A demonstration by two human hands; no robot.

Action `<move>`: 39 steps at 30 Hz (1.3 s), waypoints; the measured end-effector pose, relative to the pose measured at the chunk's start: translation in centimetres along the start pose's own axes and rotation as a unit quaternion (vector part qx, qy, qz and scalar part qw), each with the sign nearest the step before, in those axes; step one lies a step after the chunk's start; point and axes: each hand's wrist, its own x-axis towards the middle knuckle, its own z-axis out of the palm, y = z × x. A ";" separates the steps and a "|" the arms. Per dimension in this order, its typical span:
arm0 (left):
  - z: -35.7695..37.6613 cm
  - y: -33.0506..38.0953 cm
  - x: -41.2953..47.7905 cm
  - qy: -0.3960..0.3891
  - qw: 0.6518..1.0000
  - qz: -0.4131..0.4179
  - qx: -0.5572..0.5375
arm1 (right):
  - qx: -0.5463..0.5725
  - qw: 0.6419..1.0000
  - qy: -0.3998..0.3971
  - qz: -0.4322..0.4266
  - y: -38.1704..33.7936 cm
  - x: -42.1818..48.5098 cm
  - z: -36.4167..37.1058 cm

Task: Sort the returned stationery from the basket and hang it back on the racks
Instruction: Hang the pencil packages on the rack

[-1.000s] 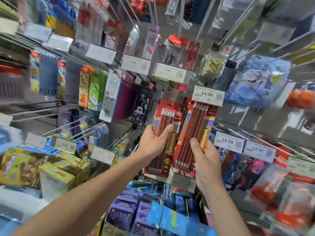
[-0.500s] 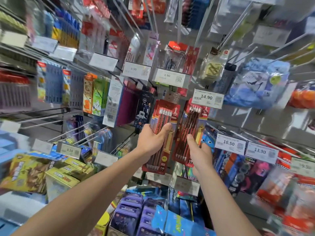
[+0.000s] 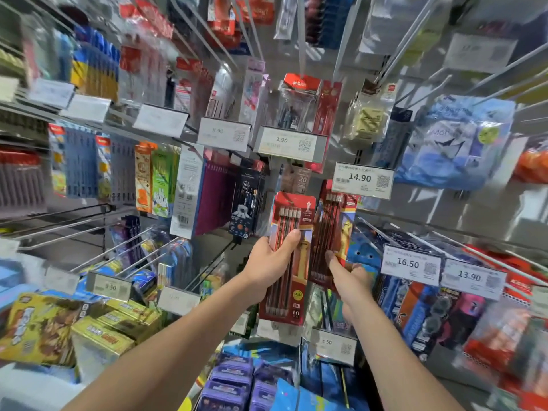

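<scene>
Pushed farther in, left hand grips a red pack of striped pencils.

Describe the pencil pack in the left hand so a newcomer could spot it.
Find the 14.90 price tag mid-rack. Just below-left of it, the left hand grips a red pencil pack. Unlike the darker pack beside it, which the right hand holds, it faces the camera and shows a gold tower.

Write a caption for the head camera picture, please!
Left hand grips a red pencil pack; right hand holds a second pack by the 14.90 price tag.
</scene>
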 end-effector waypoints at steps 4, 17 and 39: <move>0.6 0.5 0.4 -0.008 1.000 -0.021 0.013 | -0.001 0.999 -0.003 0.041 -1.3 0.4 0.4; 2.6 2.0 -2.7 -0.005 0.997 -0.072 -0.031 | -0.089 0.959 -0.101 -0.249 1.6 -8.0 -2.1; -1.2 11.4 -6.2 -0.186 0.971 -0.049 -0.144 | 0.096 0.983 -0.083 -0.130 3.4 -10.5 -6.3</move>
